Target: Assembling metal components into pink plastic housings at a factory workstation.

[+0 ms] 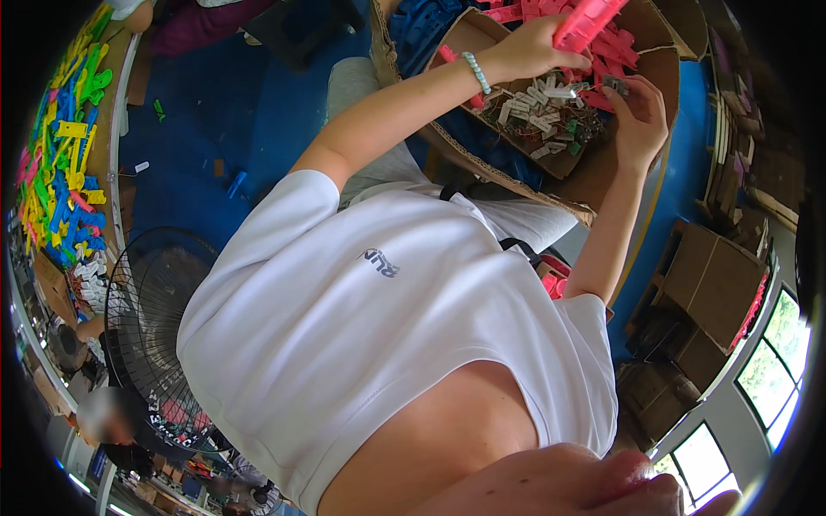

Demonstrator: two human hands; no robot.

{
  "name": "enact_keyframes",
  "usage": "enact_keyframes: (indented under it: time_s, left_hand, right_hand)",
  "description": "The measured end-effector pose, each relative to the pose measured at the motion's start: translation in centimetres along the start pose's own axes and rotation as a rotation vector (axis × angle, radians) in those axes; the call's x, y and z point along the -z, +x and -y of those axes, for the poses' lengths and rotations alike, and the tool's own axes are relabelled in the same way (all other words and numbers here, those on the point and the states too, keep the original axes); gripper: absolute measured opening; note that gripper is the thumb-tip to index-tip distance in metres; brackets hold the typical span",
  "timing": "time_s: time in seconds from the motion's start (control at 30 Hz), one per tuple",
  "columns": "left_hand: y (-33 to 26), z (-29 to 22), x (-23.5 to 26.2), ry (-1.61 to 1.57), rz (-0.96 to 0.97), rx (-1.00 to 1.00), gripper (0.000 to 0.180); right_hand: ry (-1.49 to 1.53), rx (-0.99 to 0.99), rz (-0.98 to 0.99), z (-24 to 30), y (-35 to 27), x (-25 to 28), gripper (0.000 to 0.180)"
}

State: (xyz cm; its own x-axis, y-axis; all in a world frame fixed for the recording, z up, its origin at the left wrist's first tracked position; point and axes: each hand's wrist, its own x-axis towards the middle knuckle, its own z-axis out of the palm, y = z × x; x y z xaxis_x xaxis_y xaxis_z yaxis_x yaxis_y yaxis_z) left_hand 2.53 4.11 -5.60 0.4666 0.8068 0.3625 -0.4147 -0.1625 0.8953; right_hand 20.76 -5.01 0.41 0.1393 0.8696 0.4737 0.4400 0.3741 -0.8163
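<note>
A pink part (585,21) is gripped by the left hand (529,47) at 12 o'clock. A small grey piece (614,83) is pinched by the right hand (641,120) above a cardboard box (551,185) of white pieces (538,107). A blue floor (232,112), a fan (151,318) at 8 o'clock and windows (766,370) at 4 o'clock are seen.

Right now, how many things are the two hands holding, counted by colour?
pink plastic part, in the left hand: 1
small grey part, in the right hand: 1
Total: 2
</note>
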Motion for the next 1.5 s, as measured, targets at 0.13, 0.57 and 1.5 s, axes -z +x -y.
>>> enact_keyframes:
  time_s: [0.13,0.57,1.5]
  left_hand:
    - [-0.3,-1.2,-2.0,0.398,0.008,-0.061,0.043]
    - [-0.5,-4.2,-3.5,0.13,0.044,-0.03,0.036]
    - [-3.3,-4.8,-6.3,0.031,-0.022,-0.043,0.044]
  right_hand:
    - [-0.123,0.051,-0.009,1.0,-1.4,-1.6,0.027]
    - [0.502,-0.422,-0.136,-1.2,-2.1,0.5,0.018]
    - [0.144,-0.215,-0.123,5.2,-4.1,1.2,0.02]
